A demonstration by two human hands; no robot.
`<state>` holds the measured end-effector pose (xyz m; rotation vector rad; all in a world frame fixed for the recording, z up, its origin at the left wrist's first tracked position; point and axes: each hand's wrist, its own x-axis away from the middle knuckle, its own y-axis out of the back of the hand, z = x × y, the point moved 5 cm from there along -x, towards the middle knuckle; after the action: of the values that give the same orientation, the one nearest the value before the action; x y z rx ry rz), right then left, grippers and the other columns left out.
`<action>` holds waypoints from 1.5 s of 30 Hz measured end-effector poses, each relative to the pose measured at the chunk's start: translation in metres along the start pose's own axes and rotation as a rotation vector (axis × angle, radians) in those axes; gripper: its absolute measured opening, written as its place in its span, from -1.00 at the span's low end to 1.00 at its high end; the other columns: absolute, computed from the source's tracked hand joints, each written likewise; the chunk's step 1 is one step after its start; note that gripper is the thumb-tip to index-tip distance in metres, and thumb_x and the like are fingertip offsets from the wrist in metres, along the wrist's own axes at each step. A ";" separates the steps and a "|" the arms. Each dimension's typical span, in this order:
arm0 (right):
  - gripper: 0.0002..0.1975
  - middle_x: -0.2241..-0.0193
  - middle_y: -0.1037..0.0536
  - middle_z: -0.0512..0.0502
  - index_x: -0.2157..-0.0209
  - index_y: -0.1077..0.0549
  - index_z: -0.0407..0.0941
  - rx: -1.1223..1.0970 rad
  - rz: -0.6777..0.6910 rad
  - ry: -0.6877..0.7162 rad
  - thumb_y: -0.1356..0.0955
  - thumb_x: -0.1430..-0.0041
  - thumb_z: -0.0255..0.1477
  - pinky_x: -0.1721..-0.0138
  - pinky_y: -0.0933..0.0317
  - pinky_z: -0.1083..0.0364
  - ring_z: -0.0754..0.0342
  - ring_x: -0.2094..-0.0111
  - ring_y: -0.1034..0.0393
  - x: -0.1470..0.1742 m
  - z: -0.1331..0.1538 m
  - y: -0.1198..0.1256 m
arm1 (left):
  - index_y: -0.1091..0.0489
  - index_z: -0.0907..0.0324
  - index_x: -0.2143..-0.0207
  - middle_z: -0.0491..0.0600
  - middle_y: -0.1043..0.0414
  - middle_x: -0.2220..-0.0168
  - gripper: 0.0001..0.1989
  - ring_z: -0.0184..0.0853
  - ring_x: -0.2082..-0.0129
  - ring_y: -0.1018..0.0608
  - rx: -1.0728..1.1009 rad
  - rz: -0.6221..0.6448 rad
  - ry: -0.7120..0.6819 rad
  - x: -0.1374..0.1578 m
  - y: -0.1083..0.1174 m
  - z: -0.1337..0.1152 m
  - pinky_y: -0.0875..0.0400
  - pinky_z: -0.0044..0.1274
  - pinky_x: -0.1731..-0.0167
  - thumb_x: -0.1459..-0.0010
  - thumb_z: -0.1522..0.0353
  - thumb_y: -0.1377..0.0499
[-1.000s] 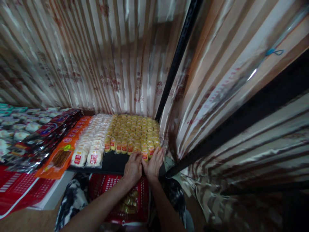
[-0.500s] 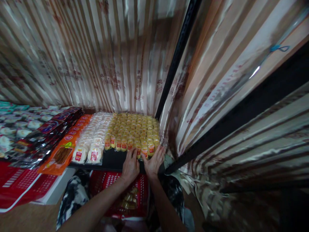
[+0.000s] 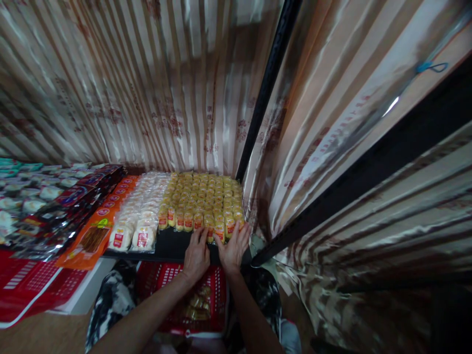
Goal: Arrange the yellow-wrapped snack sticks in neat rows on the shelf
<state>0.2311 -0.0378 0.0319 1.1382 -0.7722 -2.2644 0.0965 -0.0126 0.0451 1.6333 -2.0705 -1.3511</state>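
Yellow packets (image 3: 202, 191) sit in tight rows on the right part of the black shelf (image 3: 171, 241), red labels showing along the front. Front line is uneven: packets by your hands stand further forward than those on the left. Your left hand (image 3: 197, 255) is at the front row, fingertips against the packets; thumb side unclear, so can't tell if that grip is closed on one. Your right hand (image 3: 232, 250) is just beside it, grip wide: thumb set apart from the fingers, both at the faces of the front packets near the row's right end. Left of the yellow block: white round packets (image 3: 143, 238) in two columns, then an orange pack (image 3: 94, 238), then dark shiny packs (image 3: 70, 216), then pale packs (image 3: 22, 189) out to the left edge. Below the shelf, between your legs in black-and-white patterned trousers (image 3: 108, 305), is a red basket (image 3: 223, 305) with more yellow packets (image 3: 198, 310) in it. A second red basket (image 3: 22, 280) is lower left, by a white box (image 3: 83, 290). Behind: a black upright post (image 3: 263, 98) and striped sheeting (image 3: 180, 88). A thick dark bar (image 3: 354, 172) runs diagonally on the right.
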 end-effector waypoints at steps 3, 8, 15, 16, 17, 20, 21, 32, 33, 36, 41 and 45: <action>-0.14 -0.26 0.13 -0.47 -0.25 0.07 -0.24 -0.025 -0.015 0.006 -0.20 -0.09 0.02 -0.06 0.04 -0.31 -0.30 -0.26 0.28 0.000 0.001 0.002 | -0.15 0.25 -0.12 0.11 -0.15 -0.09 -0.43 -0.21 -0.12 -0.22 -0.017 0.021 -0.017 -0.002 -0.001 -0.002 -0.22 -0.31 -0.12 0.00 0.60 0.05; -0.23 -0.24 0.06 -0.45 -0.22 -0.02 -0.24 -0.110 -0.065 0.030 -0.24 -0.12 -0.06 -0.09 0.06 -0.30 -0.26 -0.26 0.23 -0.001 0.001 0.009 | -0.16 0.26 -0.11 0.13 -0.13 -0.06 -0.45 -0.19 -0.09 -0.22 -0.049 0.005 0.006 0.000 0.005 -0.006 -0.27 -0.32 -0.07 -0.01 0.59 0.05; -0.62 -0.18 -0.10 -0.36 0.04 -0.34 -0.20 -0.331 -0.110 0.022 -0.20 -0.21 -0.26 -0.13 0.06 -0.27 -0.15 -0.24 0.13 0.001 -0.004 0.022 | -0.17 0.21 -0.09 0.12 -0.12 -0.05 -0.45 -0.23 -0.05 -0.25 -0.037 0.019 -0.001 0.012 0.007 -0.006 -0.32 -0.34 -0.02 0.01 0.60 0.05; -0.64 -0.16 -0.13 -0.35 0.08 -0.36 -0.20 -0.340 -0.109 0.031 -0.21 -0.21 -0.28 -0.12 0.05 -0.27 -0.15 -0.22 0.10 0.001 -0.004 0.024 | -0.17 0.21 -0.09 0.12 -0.12 -0.05 -0.43 -0.24 -0.05 -0.24 -0.038 0.034 -0.016 0.014 0.007 -0.007 -0.31 -0.34 -0.03 0.02 0.61 0.05; -0.67 -0.13 -0.17 -0.34 0.10 -0.38 -0.20 -0.344 -0.108 0.046 -0.22 -0.20 -0.29 -0.11 0.03 -0.25 -0.14 -0.20 0.05 0.002 -0.003 0.026 | -0.16 0.22 -0.10 0.12 -0.12 -0.05 -0.41 -0.24 -0.06 -0.24 -0.042 0.055 -0.042 0.016 0.005 -0.008 -0.30 -0.35 -0.04 0.03 0.62 0.05; -0.73 0.06 -0.32 -0.27 0.16 -0.44 -0.19 -0.348 -0.112 0.098 -0.24 -0.19 -0.35 -0.05 -0.08 -0.18 -0.07 -0.06 -0.13 0.006 -0.001 0.031 | -0.16 0.21 -0.11 0.11 -0.16 -0.06 -0.38 -0.24 -0.06 -0.24 -0.065 0.139 -0.148 0.021 0.000 -0.018 -0.29 -0.35 -0.05 0.05 0.63 0.05; -0.74 0.12 -0.36 -0.24 0.17 -0.45 -0.18 -0.348 -0.111 0.113 -0.24 -0.19 -0.36 -0.03 -0.11 -0.15 -0.04 -0.01 -0.18 0.007 -0.001 0.032 | -0.16 0.20 -0.12 0.11 -0.18 -0.05 -0.38 -0.24 -0.06 -0.25 -0.073 0.172 -0.182 0.022 -0.003 -0.021 -0.29 -0.36 -0.04 0.05 0.63 0.05; -0.66 0.11 -0.47 -0.23 0.04 -0.42 -0.18 -0.270 -0.007 0.206 -0.20 -0.23 -0.37 0.00 -0.16 -0.07 -0.01 0.01 -0.24 0.012 0.003 0.020 | -0.15 0.29 -0.11 0.19 -0.17 -0.15 -0.48 -0.20 -0.16 -0.24 -0.153 0.205 -0.221 0.007 -0.015 -0.030 -0.25 -0.32 -0.09 -0.04 0.59 0.05; -0.66 0.10 -0.47 -0.23 0.04 -0.42 -0.18 -0.265 -0.002 0.207 -0.20 -0.23 -0.36 0.00 -0.16 -0.07 -0.01 0.01 -0.25 0.012 0.003 0.020 | -0.14 0.29 -0.11 0.19 -0.16 -0.15 -0.48 -0.20 -0.16 -0.24 -0.154 0.205 -0.224 0.005 -0.015 -0.029 -0.24 -0.32 -0.10 -0.04 0.58 0.04; -0.65 0.10 -0.47 -0.24 0.03 -0.40 -0.20 -0.262 0.005 0.202 -0.19 -0.23 -0.36 0.00 -0.16 -0.08 -0.01 0.01 -0.26 0.011 0.004 0.019 | -0.14 0.29 -0.11 0.19 -0.14 -0.16 -0.47 -0.19 -0.17 -0.23 -0.150 0.212 -0.237 0.004 -0.014 -0.029 -0.25 -0.33 -0.10 -0.04 0.57 0.03; -0.63 0.04 -0.40 -0.29 -0.01 -0.33 -0.21 -0.261 -0.064 0.138 -0.17 -0.24 -0.37 -0.03 -0.12 -0.14 -0.05 -0.05 -0.21 0.011 0.003 0.025 | -0.13 0.25 -0.13 0.19 -0.12 -0.14 -0.41 -0.19 -0.15 -0.22 -0.140 0.111 -0.180 0.011 -0.006 -0.024 -0.26 -0.31 -0.08 0.02 0.62 0.05; -0.59 -0.09 -0.25 -0.37 -0.05 -0.26 -0.24 -0.198 -0.149 0.078 -0.17 -0.22 -0.34 -0.07 -0.03 -0.22 -0.13 -0.14 -0.06 0.011 0.002 0.026 | -0.09 0.25 -0.15 0.20 -0.05 -0.16 -0.35 -0.15 -0.19 -0.14 -0.111 0.017 -0.105 0.018 -0.004 -0.014 -0.21 -0.23 -0.09 0.06 0.63 0.04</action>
<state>0.2273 -0.0633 0.0443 1.2161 -0.4344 -2.3407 0.1008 -0.0355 0.0436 1.5274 -2.0209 -1.5475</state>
